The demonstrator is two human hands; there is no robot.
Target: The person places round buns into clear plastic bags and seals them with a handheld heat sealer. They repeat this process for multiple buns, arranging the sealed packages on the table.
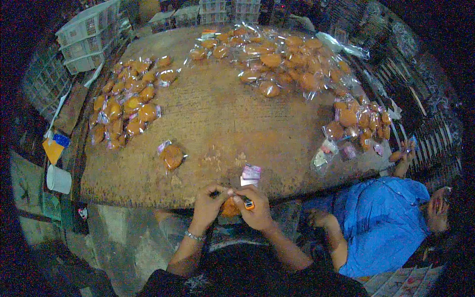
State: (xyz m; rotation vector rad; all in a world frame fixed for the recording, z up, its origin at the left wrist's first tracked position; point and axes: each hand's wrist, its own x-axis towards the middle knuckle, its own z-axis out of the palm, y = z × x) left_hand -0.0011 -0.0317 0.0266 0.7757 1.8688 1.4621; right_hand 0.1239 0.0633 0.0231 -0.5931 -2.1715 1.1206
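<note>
My left hand (209,205) and my right hand (256,212) meet at the table's near edge, fingers pinched together. Below their fingertips hangs a brown bun (230,208), which both hands appear to grip by its top. Whether it is wrapped cannot be made out. Tucked in my right hand is a small orange-and-black tool (249,203), its kind unclear. Just beyond the hands lies a small stack of pink and white paper slips (251,172). A single bun in a clear bag (172,156) rests on the table to the left.
Bagged buns cover the wooden table (208,109) in a left heap (131,104), a far heap (292,54) and a right heap (363,119). White crates (89,42) stand at far left, near a white cup (59,179). A person in a blue shirt (383,222) is close at right.
</note>
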